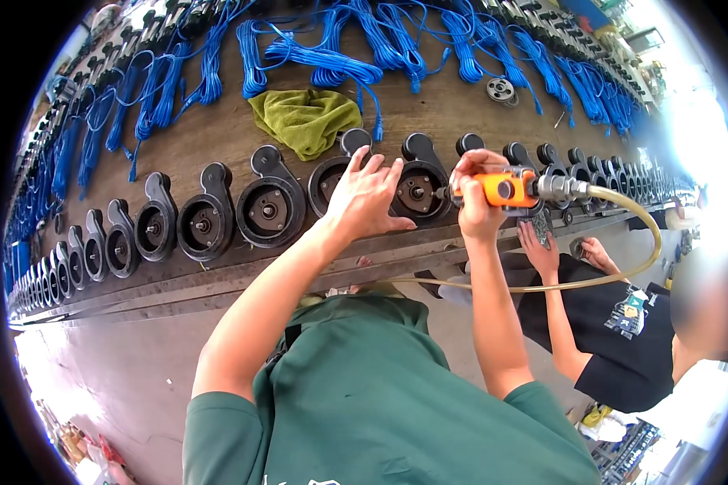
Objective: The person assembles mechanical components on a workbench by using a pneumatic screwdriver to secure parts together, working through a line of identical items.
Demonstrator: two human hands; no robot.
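The long brown wooden table [218, 137] carries a row of round black cast-metal housings with curved outlet necks along its near edge. The left hand [370, 196] lies palm-down with fingers spread apart on the black cast-metal housing [418, 190] near the middle of the row, holding nothing in a grip but pressing against its left rim. The right hand [475, 194] is closed around the orange-bodied pneumatic screwdriver [505, 189], which is held horizontally with its tip pointing left into the centre of the same housing. A beige air hose [651, 234] leaves the metal fitting at the right end of the tool and loops down and back below the near edge of the table. A crumpled green cloth [305, 119] lies behind the row, toward the middle of the table. Bundles of coiled blue cable [332, 61] run along the far edge. To the right, a second person in a black shirt [623, 339] rests both hands at the near edge of the table.
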